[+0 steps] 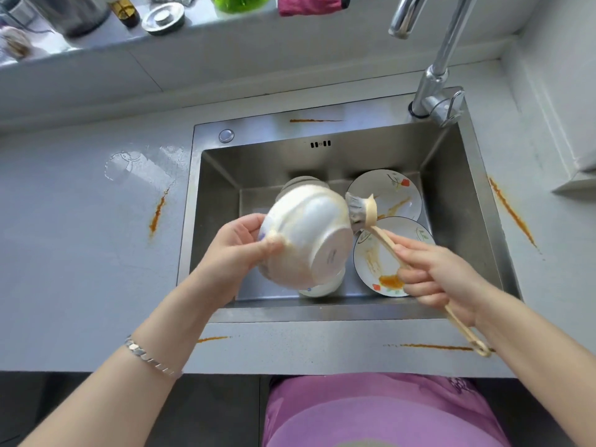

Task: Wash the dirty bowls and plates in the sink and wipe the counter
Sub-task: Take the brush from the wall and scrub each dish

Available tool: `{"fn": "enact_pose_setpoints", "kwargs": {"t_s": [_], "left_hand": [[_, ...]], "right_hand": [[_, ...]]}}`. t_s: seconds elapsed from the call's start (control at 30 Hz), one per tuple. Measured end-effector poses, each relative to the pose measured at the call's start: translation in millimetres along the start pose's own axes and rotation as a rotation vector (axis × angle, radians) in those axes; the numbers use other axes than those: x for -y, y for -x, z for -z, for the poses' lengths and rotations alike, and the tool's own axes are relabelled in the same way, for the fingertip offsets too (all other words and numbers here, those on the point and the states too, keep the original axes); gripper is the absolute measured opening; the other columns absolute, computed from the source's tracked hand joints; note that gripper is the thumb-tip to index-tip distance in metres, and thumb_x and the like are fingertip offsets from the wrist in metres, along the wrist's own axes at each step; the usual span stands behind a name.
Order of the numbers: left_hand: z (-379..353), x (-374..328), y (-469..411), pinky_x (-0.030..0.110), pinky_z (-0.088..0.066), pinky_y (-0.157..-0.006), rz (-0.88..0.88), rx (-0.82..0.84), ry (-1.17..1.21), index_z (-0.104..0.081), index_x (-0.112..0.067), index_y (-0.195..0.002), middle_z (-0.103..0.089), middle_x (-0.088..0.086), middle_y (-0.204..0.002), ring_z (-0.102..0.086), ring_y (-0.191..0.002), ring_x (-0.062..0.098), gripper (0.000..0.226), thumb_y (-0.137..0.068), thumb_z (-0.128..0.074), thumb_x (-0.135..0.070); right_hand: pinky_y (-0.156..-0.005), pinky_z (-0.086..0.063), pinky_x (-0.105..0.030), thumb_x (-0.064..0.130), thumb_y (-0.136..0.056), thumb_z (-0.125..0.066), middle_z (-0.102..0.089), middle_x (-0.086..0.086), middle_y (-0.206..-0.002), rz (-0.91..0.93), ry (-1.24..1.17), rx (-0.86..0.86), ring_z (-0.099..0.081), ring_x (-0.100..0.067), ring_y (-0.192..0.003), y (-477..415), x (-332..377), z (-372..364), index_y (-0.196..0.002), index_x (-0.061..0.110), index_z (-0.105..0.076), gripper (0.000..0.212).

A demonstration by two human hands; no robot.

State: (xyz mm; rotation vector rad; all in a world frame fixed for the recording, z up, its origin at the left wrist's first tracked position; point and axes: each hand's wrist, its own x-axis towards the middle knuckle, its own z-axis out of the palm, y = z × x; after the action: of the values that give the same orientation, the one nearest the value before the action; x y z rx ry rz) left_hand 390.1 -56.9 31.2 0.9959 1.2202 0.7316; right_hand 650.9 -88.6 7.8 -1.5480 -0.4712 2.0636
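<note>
Plates (392,188), two, stained, in sink (213,201), left hand (240,243) gripping one bowl (306,233), right hand (435,272) gripping one brush (362,208)

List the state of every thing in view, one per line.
held bowl, tilted, base toward camera, in left-hand grip.
brush, held in right-hand grip, bristles against the bowl's side.
far plate, flat in sink, orange-stained.
near plate, flat in sink, orange-stained.
lower bowl, in sink under held bowl.
faucet, no water visible.
counter, orange streaks, wet patch at left.
</note>
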Motion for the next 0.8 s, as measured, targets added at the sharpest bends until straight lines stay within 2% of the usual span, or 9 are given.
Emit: {"fn": "enact_pose_setpoints", "kwargs": {"t_s": [0.07,0.17,0.23,0.3,0.37,0.5,0.63,0.73,0.8], "left_hand": [[1.4,2.2,1.4,0.020,-0.047,-0.059,-0.003,0.081,-0.231,-0.062,-0.007,-0.087,-0.065,-0.002,-0.071,-0.059,-0.066,0.010,0.019,-0.069,-0.062,-0.011],[1.1,12.0,-1.0,0.029,-0.043,-0.065,-0.015,0.109,-0.550,-0.062,-0.006,-0.088,-0.061,0.010,-0.074,-0.053,-0.069,0.013,0.022,-0.071,-0.059,-0.019],[1.4,16.8,-1.6,0.032,-0.044,-0.067,-0.027,0.090,-0.632,-0.062,-0.007,-0.089,-0.063,0.015,-0.079,-0.053,-0.070,0.013,0.026,-0.070,-0.058,-0.024],[1.7,18.9,-0.1,0.033,-0.045,-0.066,-0.036,0.104,-0.607,-0.062,-0.010,-0.087,-0.062,0.007,-0.075,-0.053,-0.069,0.013,0.024,-0.070,-0.059,-0.026],[0.3,17.7,2.7,0.030,-0.045,-0.065,-0.034,0.115,-0.548,-0.062,-0.009,-0.086,-0.061,0.001,-0.074,-0.054,-0.069,0.012,0.019,-0.071,-0.060,-0.020],[-1.5,15.9,5.0,0.022,-0.045,-0.061,-0.025,0.064,-0.387,-0.062,-0.005,-0.086,-0.063,-0.005,-0.071,-0.055,-0.067,0.010,0.018,-0.071,-0.060,-0.013],[-2.9,10.3,4.5,0.023,-0.046,-0.060,-0.042,0.061,-0.363,-0.061,-0.002,-0.089,-0.063,0.005,-0.076,-0.056,-0.068,0.013,0.023,-0.071,-0.062,-0.016],[-1.3,5.6,1.1,0.023,-0.047,-0.055,-0.077,0.022,-0.333,-0.062,-0.006,-0.085,-0.060,0.008,-0.073,-0.056,-0.067,0.014,0.031,-0.064,-0.070,-0.027],[0.4,1.8,-1.3,0.020,-0.047,-0.051,-0.086,-0.016,-0.282,-0.061,-0.008,-0.084,-0.061,0.007,-0.072,-0.057,-0.066,0.014,0.029,-0.062,-0.070,-0.025]], "right_hand": [[-0.035,-0.012,-0.011,0.017,-0.098,-0.042,-0.023,0.006,-0.048,0.109,0.224,-0.015,-0.017,-0.004,-0.037,4.6,6.9,-2.4,-0.114,0.040,-0.059,0.032],[-0.038,-0.017,-0.018,0.014,-0.095,-0.048,-0.024,0.011,-0.042,0.344,0.553,0.001,-0.017,-0.007,-0.040,13.0,7.0,-17.9,-0.107,0.046,-0.058,0.036],[-0.041,-0.016,-0.018,0.012,-0.094,-0.049,-0.023,0.013,-0.041,0.397,0.638,0.015,-0.016,-0.006,-0.041,13.0,4.4,-24.3,-0.110,0.044,-0.056,0.037],[-0.037,-0.017,-0.015,0.012,-0.095,-0.047,-0.025,0.013,-0.041,0.323,0.589,-0.051,-0.018,-0.004,-0.036,4.3,3.5,-19.6,-0.118,0.036,-0.056,0.035],[-0.032,-0.018,-0.015,0.015,-0.097,-0.045,-0.026,0.007,-0.045,0.226,0.551,-0.118,-0.020,-0.003,-0.033,1.0,3.6,-16.6,-0.123,0.036,-0.054,0.035],[-0.032,-0.020,-0.010,0.008,-0.096,-0.044,-0.024,0.010,-0.042,0.314,0.487,-0.024,-0.020,-0.002,-0.033,13.0,3.0,-25.4,-0.122,0.033,-0.050,0.037],[-0.032,-0.019,-0.014,0.014,-0.097,-0.045,-0.027,0.008,-0.043,0.247,0.495,-0.101,-0.021,-0.003,-0.033,6.9,5.6,-16.9,-0.121,0.038,-0.052,0.035],[-0.036,-0.018,-0.014,0.012,-0.095,-0.047,-0.023,0.008,-0.043,0.374,0.510,-0.045,-0.018,-0.004,-0.037,14.4,4.3,-25.2,-0.117,0.040,-0.053,0.036],[-0.041,-0.016,-0.017,0.013,-0.094,-0.049,-0.021,0.009,-0.045,0.461,0.575,-0.018,-0.016,-0.008,-0.042,20.1,5.6,-33.5,-0.115,0.043,-0.055,0.037]]}}
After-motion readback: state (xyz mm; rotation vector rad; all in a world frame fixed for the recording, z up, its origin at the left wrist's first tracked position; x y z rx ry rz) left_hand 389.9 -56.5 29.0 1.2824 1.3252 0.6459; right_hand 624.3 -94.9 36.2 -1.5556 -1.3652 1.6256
